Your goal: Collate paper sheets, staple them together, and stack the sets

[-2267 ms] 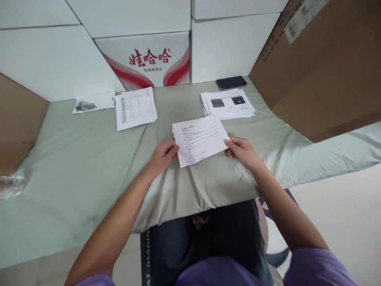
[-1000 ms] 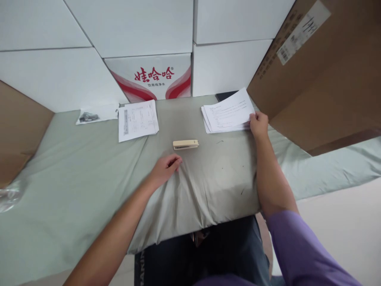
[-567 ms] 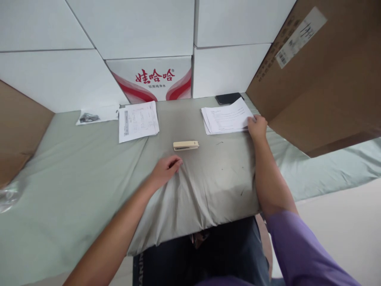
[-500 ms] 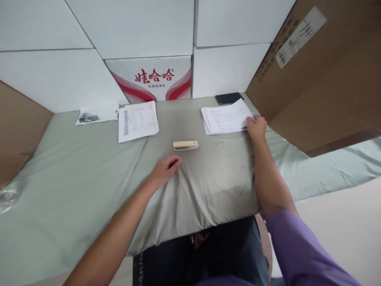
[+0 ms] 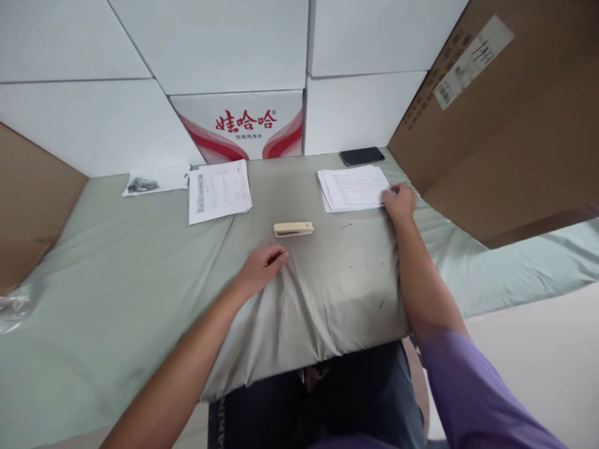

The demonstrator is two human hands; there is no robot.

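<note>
The right hand is resting at the right edge of the paper stack, at about 1 o'clock from the middle of the table. Its fingers are lying on the near right corner of the top sheet and pressing it flat; the hand is curled loosely, and I cannot tell if the thumb is under the sheets. The stack is lying flat on the grey-green cloth, with printed lines facing up.

The left hand is resting on the cloth near the centre, at about 6 o'clock from the stapler. It is holding nothing; the fingers are bent loosely and pointing to the right, and they are near the stapler but not touching it. The stapler (cream coloured) is lying on its side between the two hands, well apart from the stack.

At 11 o'clock, a second set of printed sheets is lying on the cloth, and just beside it on the left is a small white slip with a dark picture. A black phone is lying just behind the stack, at 12 o'clock from it. White boxes are standing behind the table, one of them with red characters, and a brown carton is leaning at 3 o'clock.
</note>
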